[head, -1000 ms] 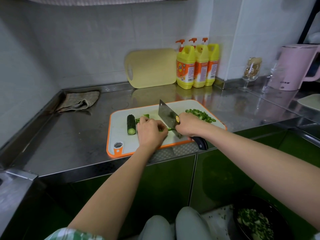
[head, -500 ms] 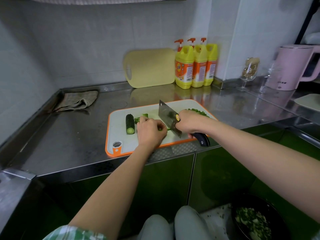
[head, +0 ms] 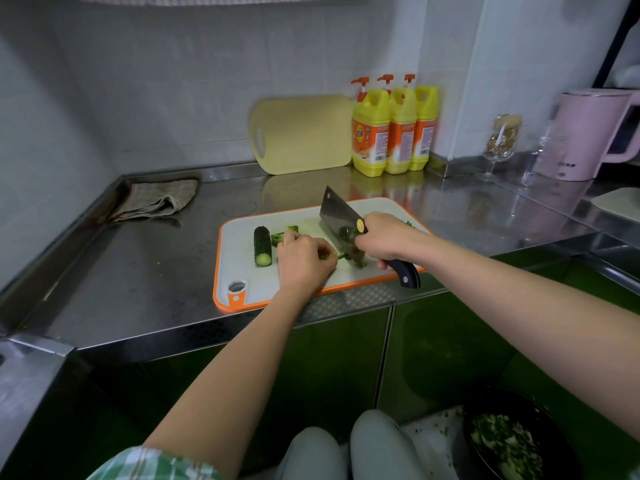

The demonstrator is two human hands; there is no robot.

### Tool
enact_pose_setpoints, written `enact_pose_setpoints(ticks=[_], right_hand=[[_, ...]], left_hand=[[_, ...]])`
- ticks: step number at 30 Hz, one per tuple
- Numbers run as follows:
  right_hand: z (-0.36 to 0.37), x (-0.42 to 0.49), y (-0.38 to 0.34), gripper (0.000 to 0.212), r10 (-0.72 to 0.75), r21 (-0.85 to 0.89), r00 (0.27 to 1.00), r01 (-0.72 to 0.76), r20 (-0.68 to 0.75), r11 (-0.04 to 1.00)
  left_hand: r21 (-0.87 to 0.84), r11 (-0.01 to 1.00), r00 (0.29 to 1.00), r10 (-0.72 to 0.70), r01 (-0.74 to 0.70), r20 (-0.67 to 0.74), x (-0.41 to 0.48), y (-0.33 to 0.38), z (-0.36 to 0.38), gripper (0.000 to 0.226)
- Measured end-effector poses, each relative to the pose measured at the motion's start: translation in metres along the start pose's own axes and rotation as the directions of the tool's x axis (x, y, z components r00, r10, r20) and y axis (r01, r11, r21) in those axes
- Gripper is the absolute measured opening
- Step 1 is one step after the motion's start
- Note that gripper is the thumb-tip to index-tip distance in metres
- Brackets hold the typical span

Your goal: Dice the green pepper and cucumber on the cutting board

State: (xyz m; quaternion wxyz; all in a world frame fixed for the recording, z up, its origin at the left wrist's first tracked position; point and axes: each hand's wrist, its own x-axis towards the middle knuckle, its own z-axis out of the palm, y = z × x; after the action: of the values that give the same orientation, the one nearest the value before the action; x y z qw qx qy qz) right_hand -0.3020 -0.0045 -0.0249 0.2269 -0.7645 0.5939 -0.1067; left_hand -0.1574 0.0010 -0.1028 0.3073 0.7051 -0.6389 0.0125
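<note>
The right hand (head: 384, 242) is wrapped round the handle of a cleaver (head: 337, 220), fingers curled tight just behind the blade. The dark handle end sticks out toward the near right, and the broad blade runs away to the far left, its cutting edge turned toward the left hand. Green bits cling to the blade's flat.

The left hand (head: 304, 259) is knuckles-up, fingers curled down over the green pepper strips (head: 289, 234), pinning them to the cutting board (head: 239, 268). The strips lie roughly left to right, their ends showing on either side of the hand, one end just beside the blade.

The cucumber (head: 262, 245) lies on the board left of that hand, apart from it, long axis running near to far, its pale cut face toward the person.

The board sits on a steel counter (head: 138, 271), near its front edge.
</note>
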Motion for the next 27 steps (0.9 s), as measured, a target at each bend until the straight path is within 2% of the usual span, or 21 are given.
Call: enact_pose_setpoints(ticks=[3,10,14,16,19,23,27], right_hand=[[-0.002,-0.007,-0.004,0.014,0.009,-0.117,0.999,-0.005,0.039,0.993],[0.016,0.003,-0.012,0.012,0.020,-0.210,1.000,-0.017,0.013,0.978],[0.018,0.010,-0.004,0.006,0.019,-0.095,1.000,-0.019,-0.004,0.995],[0.019,0.012,0.003,0.007,0.016,-0.001,1.000,-0.016,-0.022,1.000],[0.019,0.013,0.012,0.008,0.003,0.084,0.998,0.002,-0.056,0.996],[0.007,0.008,0.014,0.007,-0.010,0.094,0.997,0.017,-0.074,0.995],[-0.001,-0.002,0.012,0.007,-0.008,-0.010,1.000,0.008,-0.014,1.000]], left_hand=[[-0.005,1.000,1.000,0.007,-0.007,0.002,0.001,-0.002,0.003,0.017],[-0.009,0.999,0.999,0.052,-0.052,0.002,0.001,-0.004,0.002,0.027],[0.116,0.983,0.990,0.139,-0.140,0.022,0.000,-0.018,-0.009,0.038],[0.170,0.978,0.992,0.120,-0.124,0.031,-0.001,-0.024,-0.013,0.032],[0.145,0.984,0.994,0.107,-0.108,0.013,0.000,-0.025,-0.012,0.023],[0.092,0.992,0.996,0.087,-0.085,-0.013,0.001,-0.011,-0.005,0.019],[0.102,0.991,0.995,0.094,-0.091,-0.027,0.001,-0.001,0.002,0.022]])
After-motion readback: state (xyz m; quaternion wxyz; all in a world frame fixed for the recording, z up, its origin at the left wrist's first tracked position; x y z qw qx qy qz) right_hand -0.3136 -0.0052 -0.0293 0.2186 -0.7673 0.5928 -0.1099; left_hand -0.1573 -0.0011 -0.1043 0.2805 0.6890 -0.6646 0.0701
